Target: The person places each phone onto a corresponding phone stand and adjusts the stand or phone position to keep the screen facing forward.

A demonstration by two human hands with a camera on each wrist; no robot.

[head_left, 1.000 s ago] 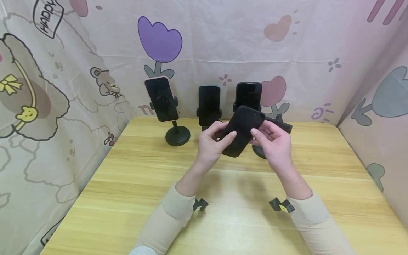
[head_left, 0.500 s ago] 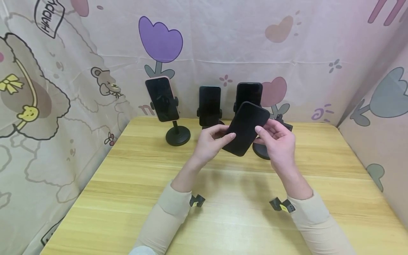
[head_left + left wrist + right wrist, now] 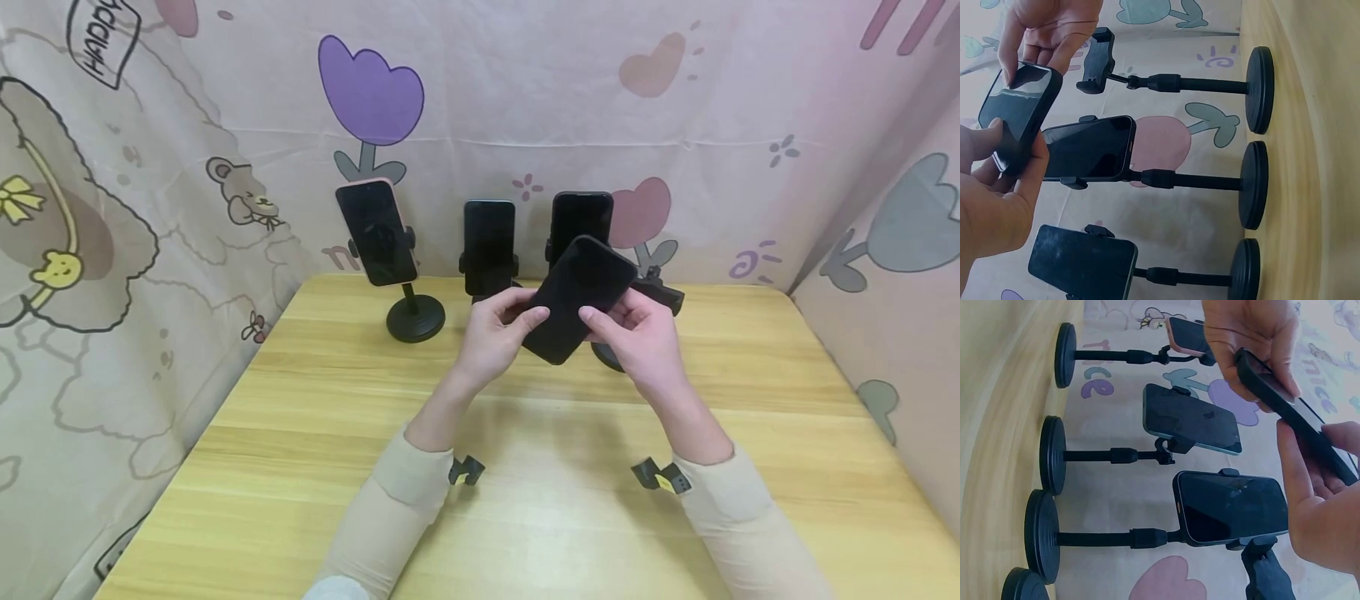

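Both hands hold a black smartphone (image 3: 581,287), tilted, above the table in front of the stands. My left hand (image 3: 489,340) grips its lower left edge, thumb on the screen side and fingers behind. On the opposite edge, my right hand (image 3: 647,343) pinches it with the thumb in front; its other fingers are partly hidden behind the phone. The left wrist view shows the phone (image 3: 1019,115) with a bright reflection across its glass. From the right wrist, the phone's dark side edge (image 3: 1291,415) is visible between the two hands.
Behind the hands, a pink-edged phone (image 3: 378,233), a second phone (image 3: 490,246) and a third phone (image 3: 581,218) sit clamped in black stands. Further right is another stand's black clamp (image 3: 1099,61). The wooden table (image 3: 555,517) meets a patterned cloth backdrop (image 3: 480,92).
The held phone has risen slightly compared with one second ago. My right hand shifted a little right, then back left, its thumb now lower on the phone. The stands have not moved.
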